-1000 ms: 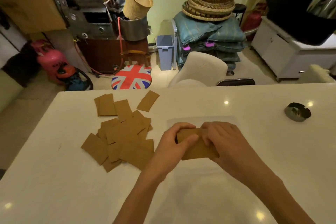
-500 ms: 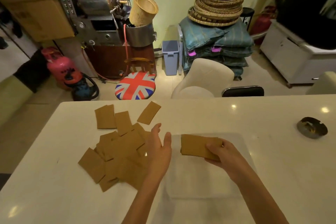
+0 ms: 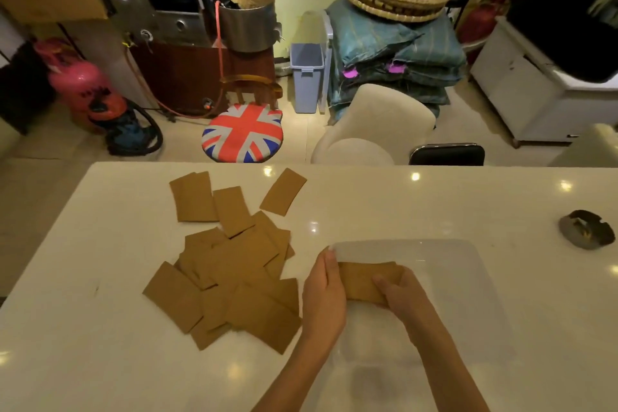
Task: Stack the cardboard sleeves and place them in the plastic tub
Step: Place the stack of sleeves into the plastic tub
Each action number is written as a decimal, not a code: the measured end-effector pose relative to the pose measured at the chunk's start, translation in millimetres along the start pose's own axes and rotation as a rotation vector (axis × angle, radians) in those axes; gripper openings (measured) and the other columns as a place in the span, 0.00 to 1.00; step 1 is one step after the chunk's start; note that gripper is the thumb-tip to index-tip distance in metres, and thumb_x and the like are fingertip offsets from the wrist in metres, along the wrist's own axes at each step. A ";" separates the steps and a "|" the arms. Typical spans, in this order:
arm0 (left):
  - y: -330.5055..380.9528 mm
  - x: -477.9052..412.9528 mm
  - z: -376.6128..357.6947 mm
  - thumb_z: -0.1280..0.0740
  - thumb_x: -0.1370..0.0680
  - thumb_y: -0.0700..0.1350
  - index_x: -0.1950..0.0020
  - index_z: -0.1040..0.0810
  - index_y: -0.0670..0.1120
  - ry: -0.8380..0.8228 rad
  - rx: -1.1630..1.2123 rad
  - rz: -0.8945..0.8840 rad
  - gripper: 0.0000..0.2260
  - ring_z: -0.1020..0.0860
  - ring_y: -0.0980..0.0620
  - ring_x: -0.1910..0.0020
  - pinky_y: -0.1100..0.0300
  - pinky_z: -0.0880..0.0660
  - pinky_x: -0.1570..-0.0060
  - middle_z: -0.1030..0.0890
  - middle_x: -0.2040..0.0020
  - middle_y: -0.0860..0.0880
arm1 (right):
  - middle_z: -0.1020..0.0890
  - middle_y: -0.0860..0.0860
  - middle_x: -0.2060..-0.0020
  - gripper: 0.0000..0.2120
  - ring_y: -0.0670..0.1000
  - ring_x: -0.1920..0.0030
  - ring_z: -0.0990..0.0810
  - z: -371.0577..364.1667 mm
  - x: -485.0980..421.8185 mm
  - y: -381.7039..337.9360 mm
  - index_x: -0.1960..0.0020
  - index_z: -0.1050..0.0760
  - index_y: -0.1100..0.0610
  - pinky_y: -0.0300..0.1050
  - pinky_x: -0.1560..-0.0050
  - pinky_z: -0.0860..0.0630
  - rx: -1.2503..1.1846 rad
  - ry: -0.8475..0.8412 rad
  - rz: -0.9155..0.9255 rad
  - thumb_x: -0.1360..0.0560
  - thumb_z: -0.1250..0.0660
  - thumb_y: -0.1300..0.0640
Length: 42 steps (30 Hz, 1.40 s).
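Hovering over the left part of the clear plastic tub (image 3: 468,246), a small stack of cardboard sleeves (image 3: 363,279) lies flat between both hands; whether it touches the tub's floor cannot be told. The right hand (image 3: 399,293) clamps the stack from its right and near side, knuckles up and fingers curled over the top sheet, the forearm running back to the lower right edge of the view. The left hand (image 3: 324,293) stands on edge against the stack's left end, back toward the camera, fingers straight and together with their tips pointing away from the person, pressing the ends flush rather than gripping. Its forearm slants down to the bottom edge, just beside the right one.

Left of the tub, a loose pile of sleeves (image 3: 234,264) spreads over the white table (image 3: 100,344), overlapping at many angles, with a few lying singly at the far side. A dark ashtray (image 3: 587,229) sits well apart on the right. Beyond the table's far edge stands a Union Jack stool (image 3: 242,134).
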<state>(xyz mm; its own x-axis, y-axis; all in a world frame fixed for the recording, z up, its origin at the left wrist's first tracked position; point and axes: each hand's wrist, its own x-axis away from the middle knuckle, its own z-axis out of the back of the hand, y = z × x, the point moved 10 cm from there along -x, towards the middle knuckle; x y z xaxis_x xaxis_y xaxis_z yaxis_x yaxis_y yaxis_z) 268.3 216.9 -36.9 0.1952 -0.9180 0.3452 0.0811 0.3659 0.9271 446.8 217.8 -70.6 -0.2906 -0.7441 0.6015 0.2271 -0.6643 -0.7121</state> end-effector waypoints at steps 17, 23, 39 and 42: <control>5.1 1.7 0.7 0.49 0.15 0.54 0.42 0.25 0.62 0.028 -0.047 -0.022 0.13 0.25 0.77 0.53 0.78 0.31 0.55 0.20 0.51 0.63 | 0.29 0.52 0.30 0.26 0.55 0.31 0.32 8.1 10.3 -3.9 0.31 0.30 0.50 0.53 0.30 0.37 -0.035 -0.031 0.048 0.23 0.44 0.37; 4.9 0.7 0.0 0.50 0.15 0.55 0.38 0.26 0.57 0.030 -0.100 -0.030 0.15 0.24 0.72 0.52 0.79 0.31 0.59 0.21 0.51 0.63 | 0.44 0.47 0.21 0.35 0.54 0.22 0.44 21.7 15.8 -7.1 0.20 0.53 0.47 0.55 0.24 0.47 -0.187 -0.072 -0.009 0.21 0.45 0.36; 0.1 -1.5 2.4 0.47 0.15 0.55 0.43 0.22 0.57 0.068 -0.049 -0.040 0.15 0.22 0.67 0.52 0.68 0.30 0.55 0.17 0.50 0.58 | 0.25 0.61 0.34 0.24 0.62 0.35 0.26 -55.1 62.1 22.1 0.30 0.33 0.66 0.54 0.31 0.32 -1.229 -0.407 -0.672 0.22 0.40 0.55; -1.5 -2.5 2.8 0.47 0.15 0.56 0.41 0.22 0.57 0.076 -0.035 -0.037 0.15 0.22 0.64 0.46 0.67 0.29 0.51 0.18 0.48 0.59 | 0.27 0.66 0.34 0.26 0.65 0.35 0.27 -44.0 66.0 16.0 0.29 0.37 0.70 0.56 0.29 0.34 -1.154 -0.493 -0.631 0.23 0.39 0.58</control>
<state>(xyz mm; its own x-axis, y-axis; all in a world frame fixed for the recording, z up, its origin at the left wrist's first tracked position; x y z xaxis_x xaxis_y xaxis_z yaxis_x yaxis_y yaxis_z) 265.0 218.2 -38.8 0.2650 -0.9171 0.2978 0.1231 0.3385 0.9329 390.4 161.2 -58.2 0.3505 -0.4537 0.8194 -0.7686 -0.6393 -0.0252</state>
